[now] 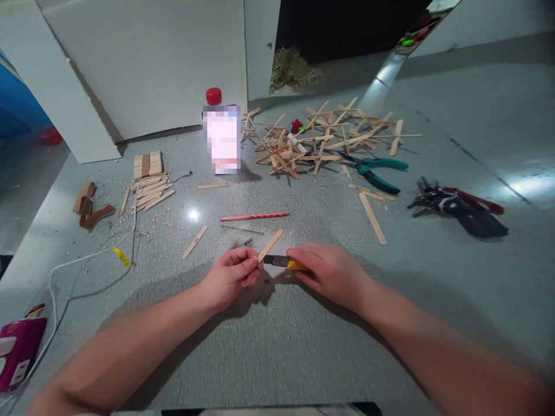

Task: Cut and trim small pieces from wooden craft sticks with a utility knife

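Observation:
Between thumb and fingers, my left hand [236, 273] pinches the lower end of a wooden craft stick [272, 242], which slants up to the right. My right hand [332, 270] is closed around a utility knife [296, 264] with a yellow body. The knife's dark front end points left and meets the stick close to my left fingertips. Whether the blade is cutting into the wood I cannot tell. Just beyond my hands lie a red pencil [254, 217] and a thin metal rod [241, 229]. One loose craft stick [195, 242] rests to the left of my left hand.
Joined craft sticks [299, 144] are heaped at the back, beside teal-handled pliers [377, 170]. A phone [223, 138] with a blurred screen stands upright. Bundled sticks [148, 165], a white cable [136, 216] and a purple box [21, 352] are left. A multi-tool punch [462, 211] lies right.

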The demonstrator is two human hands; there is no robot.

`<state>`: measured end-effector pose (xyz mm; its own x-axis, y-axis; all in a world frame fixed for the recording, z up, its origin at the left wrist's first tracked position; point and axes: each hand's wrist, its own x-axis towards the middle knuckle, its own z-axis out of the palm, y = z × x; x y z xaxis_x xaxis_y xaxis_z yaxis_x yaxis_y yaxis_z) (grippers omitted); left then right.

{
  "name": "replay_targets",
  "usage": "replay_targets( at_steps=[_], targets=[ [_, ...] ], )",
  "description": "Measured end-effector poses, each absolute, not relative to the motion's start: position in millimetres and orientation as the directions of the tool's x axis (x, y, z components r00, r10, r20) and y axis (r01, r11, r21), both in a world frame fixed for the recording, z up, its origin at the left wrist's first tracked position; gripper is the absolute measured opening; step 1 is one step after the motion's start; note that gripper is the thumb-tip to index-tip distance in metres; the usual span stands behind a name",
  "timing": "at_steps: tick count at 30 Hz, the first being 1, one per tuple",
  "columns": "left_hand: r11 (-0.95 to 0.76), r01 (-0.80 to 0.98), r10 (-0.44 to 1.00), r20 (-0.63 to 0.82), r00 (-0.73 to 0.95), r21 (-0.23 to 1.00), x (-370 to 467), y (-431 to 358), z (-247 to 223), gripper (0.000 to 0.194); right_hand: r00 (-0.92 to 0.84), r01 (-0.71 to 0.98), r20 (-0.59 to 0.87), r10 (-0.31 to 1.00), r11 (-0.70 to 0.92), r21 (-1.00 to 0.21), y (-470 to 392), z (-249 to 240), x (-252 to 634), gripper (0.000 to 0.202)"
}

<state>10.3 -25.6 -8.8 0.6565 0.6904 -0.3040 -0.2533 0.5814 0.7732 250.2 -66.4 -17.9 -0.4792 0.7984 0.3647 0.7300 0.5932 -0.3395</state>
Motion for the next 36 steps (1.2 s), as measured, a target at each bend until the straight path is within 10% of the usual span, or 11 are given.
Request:
replay_targets(
  at_steps=[9, 36],
  targets=[
    [0.453, -0.36, 0.818, -0.22, 0.531, 0.816, 3, -9, -3, 0.047, -0.406, 0.78, 0.456, 0.792, 0.561, -0.278, -61, -19, 274, 0.016],
    [0.215, 0.031, 0.795, -0.194, 0.574, 0.976, 6, -27, -2, 0.033, -0.324, 0.728, 0.402, 0.857, 0.497, -0.472, -76, -10, 260, 0.03]
  ],
)
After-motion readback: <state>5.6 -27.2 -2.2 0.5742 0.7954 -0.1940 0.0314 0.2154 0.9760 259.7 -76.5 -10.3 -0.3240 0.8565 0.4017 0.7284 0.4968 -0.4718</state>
